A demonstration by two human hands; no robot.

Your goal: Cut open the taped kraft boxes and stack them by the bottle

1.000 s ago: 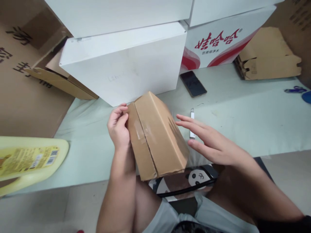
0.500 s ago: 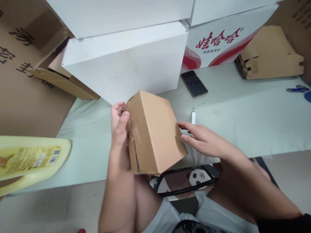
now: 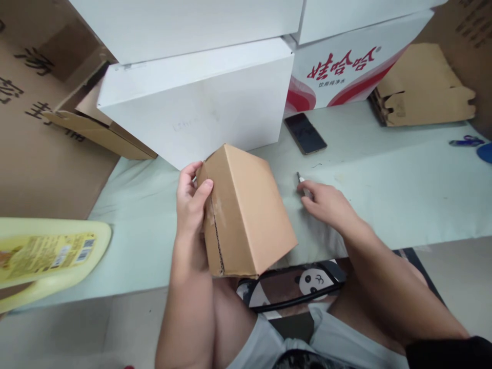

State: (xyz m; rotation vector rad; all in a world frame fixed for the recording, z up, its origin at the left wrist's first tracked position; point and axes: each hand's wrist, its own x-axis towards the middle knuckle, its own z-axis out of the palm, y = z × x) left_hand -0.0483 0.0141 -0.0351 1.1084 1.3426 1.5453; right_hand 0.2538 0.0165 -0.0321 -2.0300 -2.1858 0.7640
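Observation:
A closed brown cardboard box (image 3: 263, 205) stands tilted at the table's near edge, a taped seam along its left side. My left hand (image 3: 192, 197) grips its upper left edge, with the thumb on the taped face and the fingers partly hidden behind. To the right of the box, my right hand (image 3: 326, 202) is closed on a slim white box cutter (image 3: 305, 190) at the tabletop. The cutter's dark tip points away from me, and much of its body is hidden by the fingers.
Behind the box are white cartons (image 3: 230, 105) and a printed carton (image 3: 346, 77). A phone (image 3: 305, 133) lies before them. Folded cardboard (image 3: 426, 105) and purple-handled scissors (image 3: 467, 141) are at right. A yellow bottle (image 3: 77, 251) lies at left.
My right hand has left the box's right side and closed on the white cutter lying on the table. My left hand still holds the box, which has turned slightly.

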